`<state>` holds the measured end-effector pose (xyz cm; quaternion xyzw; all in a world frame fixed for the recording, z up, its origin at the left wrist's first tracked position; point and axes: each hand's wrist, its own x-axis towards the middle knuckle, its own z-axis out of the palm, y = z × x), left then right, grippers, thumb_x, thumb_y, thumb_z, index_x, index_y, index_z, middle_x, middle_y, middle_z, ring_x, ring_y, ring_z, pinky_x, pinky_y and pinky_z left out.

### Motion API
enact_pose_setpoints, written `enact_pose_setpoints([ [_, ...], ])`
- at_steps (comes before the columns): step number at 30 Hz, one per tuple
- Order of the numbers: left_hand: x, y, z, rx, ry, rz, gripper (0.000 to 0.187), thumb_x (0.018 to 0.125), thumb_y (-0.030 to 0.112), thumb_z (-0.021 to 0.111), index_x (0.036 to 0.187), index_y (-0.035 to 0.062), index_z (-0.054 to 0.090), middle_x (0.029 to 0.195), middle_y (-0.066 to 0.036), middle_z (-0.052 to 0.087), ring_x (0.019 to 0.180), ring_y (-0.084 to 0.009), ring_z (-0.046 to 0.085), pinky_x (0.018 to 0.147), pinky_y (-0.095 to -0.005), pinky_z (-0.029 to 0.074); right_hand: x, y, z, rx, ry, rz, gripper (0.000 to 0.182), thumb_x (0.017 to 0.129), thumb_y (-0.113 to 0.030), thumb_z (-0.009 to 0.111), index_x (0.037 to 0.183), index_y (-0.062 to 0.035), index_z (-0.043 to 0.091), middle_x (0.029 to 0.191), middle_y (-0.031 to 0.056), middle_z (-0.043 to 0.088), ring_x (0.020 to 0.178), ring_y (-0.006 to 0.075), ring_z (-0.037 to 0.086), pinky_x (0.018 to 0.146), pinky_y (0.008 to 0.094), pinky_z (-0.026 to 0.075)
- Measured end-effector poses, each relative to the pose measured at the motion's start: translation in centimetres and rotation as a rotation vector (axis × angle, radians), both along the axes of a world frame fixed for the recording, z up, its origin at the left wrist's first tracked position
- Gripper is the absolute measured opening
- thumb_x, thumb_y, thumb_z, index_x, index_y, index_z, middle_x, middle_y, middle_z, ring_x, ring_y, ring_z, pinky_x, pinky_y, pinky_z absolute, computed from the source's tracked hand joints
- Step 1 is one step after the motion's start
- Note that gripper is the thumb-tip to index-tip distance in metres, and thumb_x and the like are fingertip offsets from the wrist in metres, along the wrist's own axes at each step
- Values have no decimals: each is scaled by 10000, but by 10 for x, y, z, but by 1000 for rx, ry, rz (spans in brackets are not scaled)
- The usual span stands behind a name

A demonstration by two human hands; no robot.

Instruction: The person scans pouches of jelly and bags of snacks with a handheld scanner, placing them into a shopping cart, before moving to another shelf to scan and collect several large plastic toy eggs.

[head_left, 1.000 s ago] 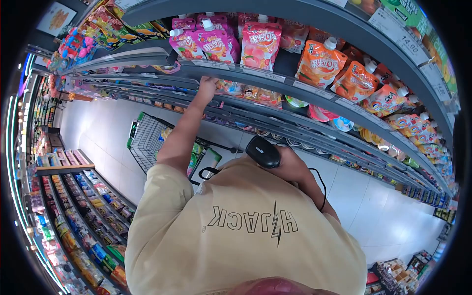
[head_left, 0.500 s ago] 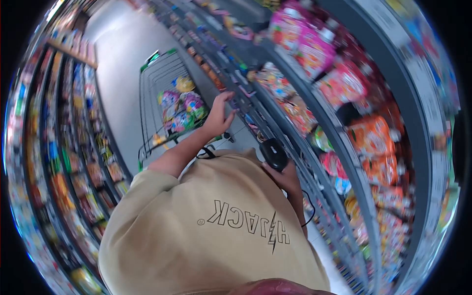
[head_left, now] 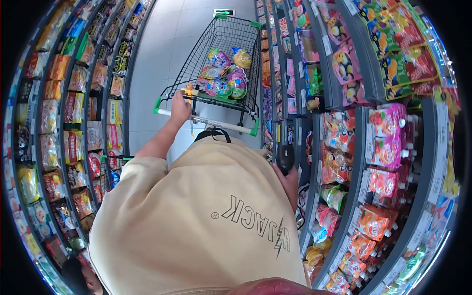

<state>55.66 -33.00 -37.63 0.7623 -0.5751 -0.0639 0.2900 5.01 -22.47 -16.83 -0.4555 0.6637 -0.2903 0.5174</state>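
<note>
My left hand (head_left: 181,107) is closed on the left part of the handle of a green and black wire shopping cart (head_left: 196,54). A small yellow figure sits by that hand on the cart's near edge. Several colourful round packages (head_left: 218,87) lie in the cart basket. At the right, my right hand (head_left: 290,179) is wrapped round a black handheld device (head_left: 285,159), held upright beside the shelves.
Shelves of snack bags (head_left: 73,105) line the left side, with part of another cart by them. Pouches (head_left: 386,137) and candy packs fill the right shelves. A person's head (head_left: 81,275) shows at the lower left. A green arrow sign (head_left: 224,13) lies on the floor ahead.
The view has turned, so the cart now stands straight ahead. My left hand was open in the air and has closed on the cart handle. My right hand still holds the black device.
</note>
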Motion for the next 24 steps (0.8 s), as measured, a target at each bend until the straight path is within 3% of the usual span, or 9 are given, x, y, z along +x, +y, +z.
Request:
enact_pose_setpoints([
  [6,52,-7,-2,146,-138,-76,399,814,37,699,1209,36,642,1235,-178,651,1194,-393,609,1033,-514,488,39,-26,-45,-40,47,46,403,911,-209,879,1219,4,733,1075,121,800,937,189,741,871,364,573],
  [9,62,1,11,165,-148,-53,361,851,121,703,1202,49,655,1248,-157,651,1230,-364,601,1090,-503,449,44,-38,-117,-105,2,51,396,908,-220,881,1194,9,734,1065,128,807,952,196,751,871,382,580],
  [10,61,-3,17,258,-116,-41,371,881,200,698,1224,61,669,1271,-134,652,1278,-328,580,1137,-493,399,47,-44,-137,-131,59,56,412,902,-252,887,1175,13,729,1031,154,807,942,242,772,870,401,582],
  [13,59,-10,27,299,-176,-17,404,888,238,705,1254,70,678,1280,-119,654,1301,-309,564,1142,-490,383,72,-66,-162,-202,275,122,449,891,-282,893,1184,12,723,1019,201,797,937,302,783,868,412,581],
  [14,62,-12,28,339,-172,-18,438,891,262,712,1285,74,673,1289,-108,652,1327,-290,545,1139,-488,372,90,-73,-157,-128,361,92,437,881,-260,878,1192,5,720,1047,231,784,979,345,781,874,427,578],
  [17,73,-19,30,367,-130,-22,446,893,273,717,1288,74,664,1302,-107,641,1331,-287,541,1128,-489,377,140,-97,-135,-145,306,169,413,877,-207,847,1216,-13,711,1062,218,783,1011,349,773,879,440,575],
  [18,76,-21,32,374,-127,-27,446,887,264,717,1288,75,658,1310,-102,632,1330,-283,538,1116,-490,390,153,-103,-133,-145,386,220,434,869,-167,824,1257,-25,690,1061,207,780,1005,338,764,877,443,573],
  [21,92,-32,33,382,-88,-40,435,883,252,714,1278,79,659,1305,-103,630,1326,-278,540,1103,-486,409,188,-111,-99,-51,246,165,464,869,-170,838,1277,-30,666,1043,188,778,967,307,757,857,437,572],
  [24,109,-45,30,382,-61,-49,448,868,229,706,1287,78,654,1305,-116,628,1317,-289,553,1072,-479,444,210,-114,-75,-63,285,200,479,859,-189,865,1262,-31,661,1034,166,780,944,271,747,839,434,572],
])
